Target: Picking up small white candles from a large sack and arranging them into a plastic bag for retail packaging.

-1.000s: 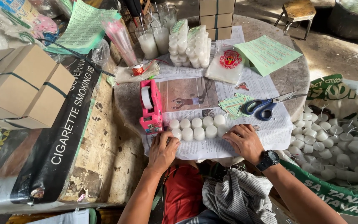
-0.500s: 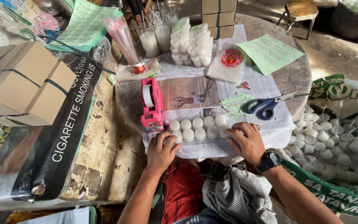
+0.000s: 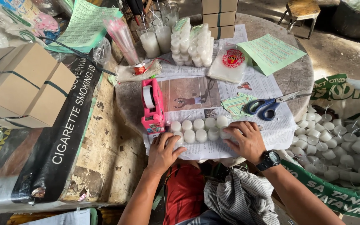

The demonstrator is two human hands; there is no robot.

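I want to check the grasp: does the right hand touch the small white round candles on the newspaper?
Touching. The head view shows the right hand resting on the small white round candles, fingers covering the row's right end.

Both hands (L (image 3: 163, 151), R (image 3: 246, 141)) flanking small white candles (image 3: 198, 130).

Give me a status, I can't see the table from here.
Left hand and right hand flat, bracketing the white candles on newspaper. Pink tape dispenser touching the row's left end. Scissors clear.
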